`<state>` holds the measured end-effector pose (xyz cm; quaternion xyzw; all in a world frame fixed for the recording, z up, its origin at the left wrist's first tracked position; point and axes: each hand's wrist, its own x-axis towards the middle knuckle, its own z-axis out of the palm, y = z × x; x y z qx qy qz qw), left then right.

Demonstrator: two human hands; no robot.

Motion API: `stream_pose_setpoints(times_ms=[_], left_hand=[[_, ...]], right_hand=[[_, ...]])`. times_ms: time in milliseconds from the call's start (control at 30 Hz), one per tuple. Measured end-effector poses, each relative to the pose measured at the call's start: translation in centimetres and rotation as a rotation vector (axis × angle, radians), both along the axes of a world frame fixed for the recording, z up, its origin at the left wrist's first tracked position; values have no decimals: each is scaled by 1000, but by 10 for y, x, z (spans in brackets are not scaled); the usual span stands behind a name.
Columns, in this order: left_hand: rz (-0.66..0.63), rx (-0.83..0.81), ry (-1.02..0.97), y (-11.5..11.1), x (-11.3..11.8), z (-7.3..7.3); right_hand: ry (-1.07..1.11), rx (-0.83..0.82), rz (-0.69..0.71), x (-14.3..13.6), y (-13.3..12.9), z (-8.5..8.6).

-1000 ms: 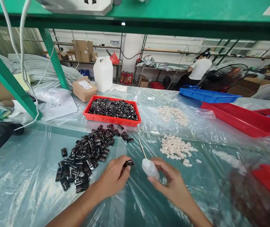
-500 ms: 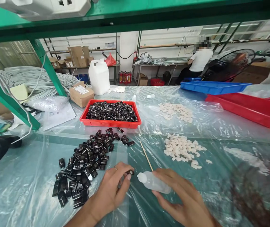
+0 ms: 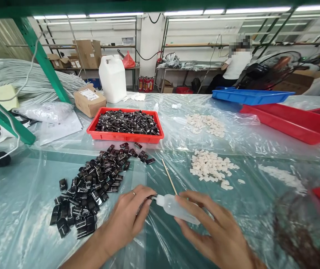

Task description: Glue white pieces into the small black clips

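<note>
Between thumb and forefinger, my left hand (image 3: pixel 131 213) pinches a small black part (image 3: pixel 152 197), mostly hidden by the fingers. My right hand (image 3: pixel 210 224) grips a translucent squeeze bottle (image 3: pixel 178 208), tilted on its side with its nozzle against or very close to the black part. A thin wooden stick (image 3: pixel 168 175) lies just beyond the bottle. To the left of my hands spreads a loose heap of black parts (image 3: pixel 92 186) with pale line markings. On the right, beyond the bottle, is a pile of small off-white pieces (image 3: pixel 211 166).
A red tray (image 3: pixel 126 138) full of black parts stands ahead. Behind it are a white jug (image 3: pixel 112 80) and a cardboard box (image 3: pixel 89 101). A blue tray (image 3: pixel 252 97) and a long red tray (image 3: pixel 291 123) sit at the right. A green post (image 3: pixel 42 61) rises at left; a person (image 3: pixel 236 63) sits far back.
My right hand has brought the bottle's nozzle up to the black part in my left hand, closing the gap between them. The camera view has shifted slightly.
</note>
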<state>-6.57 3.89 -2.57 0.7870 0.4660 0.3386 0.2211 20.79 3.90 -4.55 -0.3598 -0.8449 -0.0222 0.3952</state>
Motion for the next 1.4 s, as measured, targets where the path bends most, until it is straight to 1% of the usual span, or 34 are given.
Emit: stream_pose_setpoints(times_ms=[100, 233, 333, 433, 600, 733, 800, 900, 1000, 1167, 1233, 1400], left_hand=[[18, -15, 14, -4, 2, 6], [14, 12, 21, -7, 3, 12], [9, 63, -3, -7, 4, 10], [4, 113, -23, -5, 6, 5], [3, 176, -21, -2, 6, 2], [52, 249, -21, -1, 7, 1], [74, 251, -11, -2, 6, 0], [69, 235, 1, -4, 7, -1], [70, 223, 12, -5, 8, -1], [78, 252, -20, -4, 11, 2], [79, 258, -31, -4, 12, 2], [70, 265, -39, -5, 13, 1]], right_hand=[[-45, 17, 1, 2, -3, 1], [-57, 1, 79, 7, -7, 4], [26, 14, 86, 4, -11, 9], [94, 26, 54, 1, -15, 12], [55, -40, 139, 10, -13, 8], [55, -68, 159, 18, -14, 4], [66, -88, 151, 20, -17, 3], [73, -147, 159, 21, -21, 4], [66, -169, 141, 18, -22, 5], [171, -226, 115, 10, -16, 9], [195, -236, 118, 8, -15, 11], [174, -235, 127, 11, -15, 14]])
